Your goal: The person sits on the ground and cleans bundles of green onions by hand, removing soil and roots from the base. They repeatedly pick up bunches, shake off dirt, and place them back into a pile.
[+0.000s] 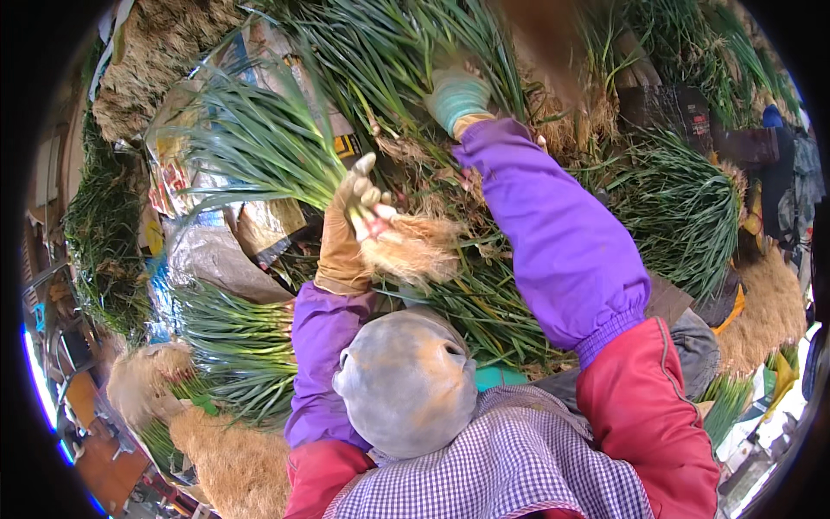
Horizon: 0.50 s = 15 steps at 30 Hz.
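My left hand [350, 220], in a tan glove, is closed around a bunch of green garlic [279, 149]. The long leaves fan out to the upper left; pale pinkish bulbs and shaggy roots [412, 250] stick out to the right of the fingers. Further up and to the right, my right hand [459, 97], in a teal glove, reaches into a heap of green stalks [382, 45]. Its fingers are blurred and partly hidden among the leaves, so its grip is unclear. Loose stalks with roots lie between and below both hands.
Bundled green stalks [240, 344] lie at the left, and a leafy bundle [681, 207] at the right. Root masses [227, 454] show at the lower left. Crumpled plastic sacks [220, 259] lie beside my left arm. A knotted grey covering [405, 383] is close before my chest.
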Motion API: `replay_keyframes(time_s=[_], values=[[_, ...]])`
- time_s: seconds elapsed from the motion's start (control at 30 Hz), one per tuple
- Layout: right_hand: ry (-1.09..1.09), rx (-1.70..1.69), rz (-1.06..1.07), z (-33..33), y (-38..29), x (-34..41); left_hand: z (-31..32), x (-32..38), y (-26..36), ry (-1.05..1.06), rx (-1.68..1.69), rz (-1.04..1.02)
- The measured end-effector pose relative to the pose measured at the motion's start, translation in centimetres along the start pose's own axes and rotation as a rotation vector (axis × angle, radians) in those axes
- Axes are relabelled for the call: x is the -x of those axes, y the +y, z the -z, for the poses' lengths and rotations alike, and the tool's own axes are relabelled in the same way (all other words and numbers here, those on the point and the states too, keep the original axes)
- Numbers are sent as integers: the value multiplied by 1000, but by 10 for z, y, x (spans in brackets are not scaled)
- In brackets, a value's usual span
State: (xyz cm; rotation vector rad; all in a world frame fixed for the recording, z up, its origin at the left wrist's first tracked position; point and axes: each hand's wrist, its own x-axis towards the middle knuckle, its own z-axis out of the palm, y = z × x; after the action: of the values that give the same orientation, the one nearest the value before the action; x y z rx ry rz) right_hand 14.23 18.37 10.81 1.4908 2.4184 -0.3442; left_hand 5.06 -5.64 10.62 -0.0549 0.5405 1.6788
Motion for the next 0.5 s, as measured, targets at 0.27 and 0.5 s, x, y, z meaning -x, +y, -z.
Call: replay_keyframes(time_s=[0.27,0.5], values=[[-417,-1773,211,19,51,80,3,17,-16,12,-2,122],[-145,-1255,316,-13,-7,113,-12,23,-40,212,-280,312]])
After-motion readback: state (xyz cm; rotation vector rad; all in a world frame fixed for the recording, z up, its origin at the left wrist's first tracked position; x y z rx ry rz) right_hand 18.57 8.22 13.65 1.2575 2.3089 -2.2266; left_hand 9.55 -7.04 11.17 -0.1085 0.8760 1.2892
